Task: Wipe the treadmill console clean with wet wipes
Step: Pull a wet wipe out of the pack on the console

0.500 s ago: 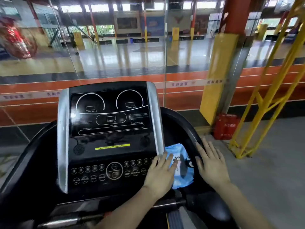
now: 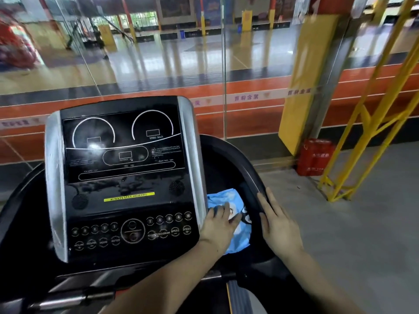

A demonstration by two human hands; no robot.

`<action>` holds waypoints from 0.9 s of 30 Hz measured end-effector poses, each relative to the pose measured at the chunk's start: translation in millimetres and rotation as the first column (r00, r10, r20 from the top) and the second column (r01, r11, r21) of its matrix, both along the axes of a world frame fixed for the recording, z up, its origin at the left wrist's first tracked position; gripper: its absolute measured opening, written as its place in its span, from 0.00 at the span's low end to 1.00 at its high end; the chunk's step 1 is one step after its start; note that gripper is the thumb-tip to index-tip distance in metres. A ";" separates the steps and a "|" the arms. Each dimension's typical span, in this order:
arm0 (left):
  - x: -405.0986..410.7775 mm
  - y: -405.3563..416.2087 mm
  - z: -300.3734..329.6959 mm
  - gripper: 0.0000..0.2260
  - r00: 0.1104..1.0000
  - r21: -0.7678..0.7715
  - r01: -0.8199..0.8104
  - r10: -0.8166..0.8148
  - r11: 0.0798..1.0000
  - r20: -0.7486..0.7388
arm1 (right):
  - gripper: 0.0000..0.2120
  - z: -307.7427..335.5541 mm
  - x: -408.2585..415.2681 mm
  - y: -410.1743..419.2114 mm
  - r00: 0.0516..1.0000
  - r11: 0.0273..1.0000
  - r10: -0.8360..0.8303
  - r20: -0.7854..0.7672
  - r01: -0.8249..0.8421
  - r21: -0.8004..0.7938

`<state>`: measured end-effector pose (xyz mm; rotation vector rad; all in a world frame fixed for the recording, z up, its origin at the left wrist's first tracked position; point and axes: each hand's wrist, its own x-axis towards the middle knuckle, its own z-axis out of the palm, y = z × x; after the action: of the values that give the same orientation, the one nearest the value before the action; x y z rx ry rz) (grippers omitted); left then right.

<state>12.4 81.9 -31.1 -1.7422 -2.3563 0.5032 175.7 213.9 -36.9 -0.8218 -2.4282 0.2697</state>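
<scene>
The black treadmill console (image 2: 122, 168), edged with silver strips, fills the left and centre, its display dark and its buttons along the bottom. A light blue wet-wipe pack (image 2: 226, 198) lies in the black side tray to the console's right. My left hand (image 2: 218, 225) lies flat on the pack with fingers straight, covering its near half. My right hand (image 2: 277, 223) rests open on the curved black tray rim (image 2: 251, 177) just right of the pack, fingers extended.
A glass wall (image 2: 158, 53) stands right behind the console. At the right are a yellow-padded pillar (image 2: 303, 82), a red box (image 2: 315, 157) on the floor and a yellow metal frame (image 2: 371, 123). Grey floor (image 2: 362, 234) lies to the right of the treadmill.
My left hand has slid a little further onto the wipe pack. My right hand stays on the tray rim. The view has shifted slightly.
</scene>
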 end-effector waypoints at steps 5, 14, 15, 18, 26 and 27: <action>-3.2 6.5 2.9 0.32 1.000 0.030 0.013 -0.013 0.999 -0.009 | 0.30 -3.0 -0.8 -2.3 1.000 0.999 -0.004 -0.012 0.003 -0.039; -2.7 -4.1 8.8 0.31 0.999 0.136 0.052 -0.052 0.989 -0.006 | 0.30 -1.2 3.0 -4.8 1.000 0.998 0.009 0.025 -0.007 -0.055; -2.6 -8.0 9.5 0.31 0.998 0.141 0.065 -0.062 0.988 -0.023 | 0.30 -0.7 4.5 -5.6 1.000 0.999 0.010 0.026 -0.008 -0.051; -4.5 -28.7 13.2 0.32 0.995 0.128 0.095 -0.091 0.987 -0.036 | 0.28 1.4 7.1 -13.3 1.000 0.999 -0.005 -0.014 0.005 0.039; -18.2 -85.0 17.9 0.31 0.992 0.095 0.081 -0.070 0.992 -0.109 | 0.10 -6.1 -43.7 -28.4 0.960 0.960 0.260 -0.101 -0.245 0.138; -19.6 -86.5 18.3 0.31 0.993 0.093 0.078 -0.068 0.993 -0.102 | 0.09 -8.8 -50.6 -26.3 0.958 0.959 0.273 -0.082 -0.264 0.105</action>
<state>-7.2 -4.6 -12.8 -1.7128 -2.2034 0.4448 125.1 187.6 -45.7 -0.4262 -2.4385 0.2891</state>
